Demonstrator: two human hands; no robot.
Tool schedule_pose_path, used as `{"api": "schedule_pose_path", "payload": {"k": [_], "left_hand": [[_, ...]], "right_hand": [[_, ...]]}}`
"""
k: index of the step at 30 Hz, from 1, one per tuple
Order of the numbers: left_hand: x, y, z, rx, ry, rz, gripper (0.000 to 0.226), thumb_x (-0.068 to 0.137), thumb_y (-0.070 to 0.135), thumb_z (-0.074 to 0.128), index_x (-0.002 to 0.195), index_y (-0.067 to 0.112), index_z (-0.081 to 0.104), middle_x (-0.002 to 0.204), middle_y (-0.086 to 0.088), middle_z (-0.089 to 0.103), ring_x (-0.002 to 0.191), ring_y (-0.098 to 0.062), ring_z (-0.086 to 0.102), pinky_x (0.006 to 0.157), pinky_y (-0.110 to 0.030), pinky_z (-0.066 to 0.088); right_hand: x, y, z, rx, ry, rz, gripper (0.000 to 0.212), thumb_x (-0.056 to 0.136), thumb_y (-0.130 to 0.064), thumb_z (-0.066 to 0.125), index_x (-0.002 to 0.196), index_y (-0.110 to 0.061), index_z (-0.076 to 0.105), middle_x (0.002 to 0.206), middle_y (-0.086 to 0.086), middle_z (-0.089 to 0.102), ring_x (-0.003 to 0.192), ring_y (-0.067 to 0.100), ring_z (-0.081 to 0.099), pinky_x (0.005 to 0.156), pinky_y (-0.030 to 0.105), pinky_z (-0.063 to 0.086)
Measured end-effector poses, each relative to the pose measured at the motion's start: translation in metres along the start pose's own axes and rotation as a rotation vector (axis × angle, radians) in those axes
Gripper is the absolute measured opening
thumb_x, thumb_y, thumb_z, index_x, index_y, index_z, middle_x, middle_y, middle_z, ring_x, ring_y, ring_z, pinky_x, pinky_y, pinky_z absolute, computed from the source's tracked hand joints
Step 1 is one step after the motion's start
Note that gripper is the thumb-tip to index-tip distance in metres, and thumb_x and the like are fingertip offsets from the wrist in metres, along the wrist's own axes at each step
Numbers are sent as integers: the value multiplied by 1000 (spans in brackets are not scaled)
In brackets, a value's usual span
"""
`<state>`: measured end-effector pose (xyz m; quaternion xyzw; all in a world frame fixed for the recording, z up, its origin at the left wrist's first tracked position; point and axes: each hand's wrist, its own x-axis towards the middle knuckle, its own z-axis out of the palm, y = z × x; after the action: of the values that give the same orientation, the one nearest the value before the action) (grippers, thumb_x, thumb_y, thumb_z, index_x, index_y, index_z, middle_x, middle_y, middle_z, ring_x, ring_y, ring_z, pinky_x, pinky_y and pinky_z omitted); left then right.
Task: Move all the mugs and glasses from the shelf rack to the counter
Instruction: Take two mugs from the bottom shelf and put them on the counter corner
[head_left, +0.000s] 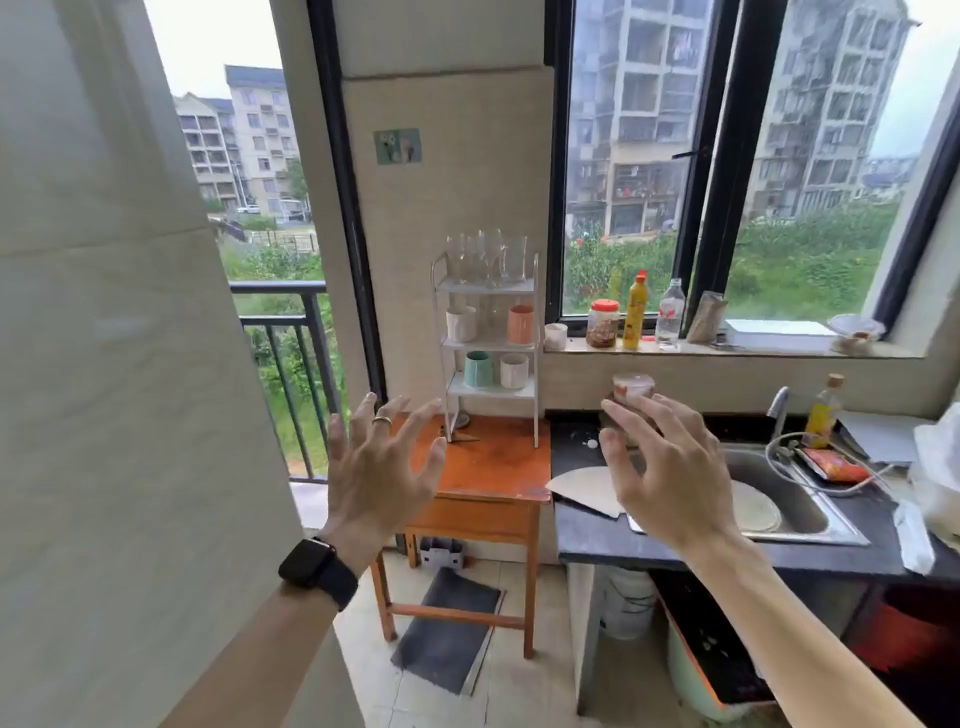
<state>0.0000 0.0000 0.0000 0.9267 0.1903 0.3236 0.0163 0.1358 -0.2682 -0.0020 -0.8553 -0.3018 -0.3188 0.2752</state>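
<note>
A white three-tier shelf rack (537, 332) stands on a small orange wooden table (498, 467) against the wall. Several clear glasses (488, 257) crowd its top tier. The middle tier holds a white mug (461, 323) and an orange mug (520, 324). On the bottom tier sit a green mug (478, 369) and a white mug (514, 370). The dark counter (587, 530) lies to the right of the table. My left hand (382, 467) and my right hand (670, 467) are raised in front of me, fingers spread, holding nothing, well short of the rack.
A steel sink (800, 499) with a tap is set in the counter, with a pale cutting board (582, 488) beside it. The window sill carries a jar (602, 323), a yellow bottle (635, 309) and a clear bottle (669, 312). A wall panel fills the left.
</note>
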Motion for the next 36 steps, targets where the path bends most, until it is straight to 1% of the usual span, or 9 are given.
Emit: {"api": "schedule_pose_path", "payload": {"k": [4, 7, 9, 15, 18, 23, 29, 32, 36], "left_hand": [[-12, -4, 36, 29, -112, -50, 51, 92, 58, 38, 141, 44, 46, 146, 1, 53, 144, -29, 35, 116, -60, 19], [-12, -11, 64, 28, -150, -82, 50, 93, 57, 40, 141, 43, 47, 146, 1, 53, 144, -28, 35, 117, -57, 18], [-5, -14, 82, 31, -181, -83, 50, 93, 56, 41, 141, 43, 47, 147, 2, 53, 143, -28, 35, 118, -56, 18], [42, -32, 144, 3, -260, -101, 48, 94, 56, 43, 140, 43, 49, 146, 1, 53, 144, -28, 34, 117, -58, 20], [74, -43, 171, -18, -302, -108, 49, 94, 56, 42, 140, 43, 48, 146, 2, 53, 144, -27, 34, 117, -56, 24], [149, -68, 215, -42, -323, -76, 47, 95, 56, 40, 139, 44, 48, 145, 5, 53, 141, -23, 39, 116, -50, 28], [224, -98, 267, -54, -327, -64, 47, 95, 56, 39, 138, 43, 49, 142, 6, 56, 136, -18, 45, 114, -44, 33], [251, -111, 295, -70, -362, -83, 46, 95, 55, 40, 139, 43, 49, 141, 5, 57, 133, -20, 48, 112, -43, 37], [285, -123, 342, -78, -407, -122, 46, 95, 56, 41, 139, 44, 49, 138, 6, 58, 126, -22, 53, 104, -40, 43]], "right_hand": [[-15, 15, 33, 3, -102, 30, 45, 95, -48, 43, 127, -27, 69, 130, 0, 68, 130, 23, 51, 103, 52, 46], [-20, 24, 60, -4, -145, 25, 46, 94, -46, 44, 124, -25, 71, 127, 0, 71, 128, 24, 54, 104, 49, 46], [-18, 30, 78, 6, -192, 46, 47, 93, -45, 43, 123, -25, 73, 125, 1, 72, 128, 25, 55, 104, 50, 46], [15, 41, 145, -34, -329, 63, 48, 93, -44, 42, 125, -23, 72, 130, 1, 69, 131, 24, 53, 108, 48, 42], [41, 44, 180, -56, -377, 90, 50, 93, -46, 39, 125, -25, 71, 132, -1, 68, 132, 23, 53, 110, 46, 41], [93, 51, 244, -81, -370, 124, 42, 94, -45, 45, 124, -30, 70, 129, -6, 69, 132, 20, 53, 110, 41, 37], [154, 65, 317, -60, -394, 190, 35, 97, -41, 52, 127, -30, 68, 132, -9, 67, 134, 19, 50, 114, 42, 34], [178, 78, 350, -52, -411, 244, 36, 98, -40, 51, 128, -30, 67, 132, -9, 67, 134, 18, 49, 115, 42, 34], [208, 100, 403, -40, -441, 297, 36, 99, -41, 49, 128, -30, 67, 131, -11, 67, 131, 17, 50, 111, 40, 37]]}}
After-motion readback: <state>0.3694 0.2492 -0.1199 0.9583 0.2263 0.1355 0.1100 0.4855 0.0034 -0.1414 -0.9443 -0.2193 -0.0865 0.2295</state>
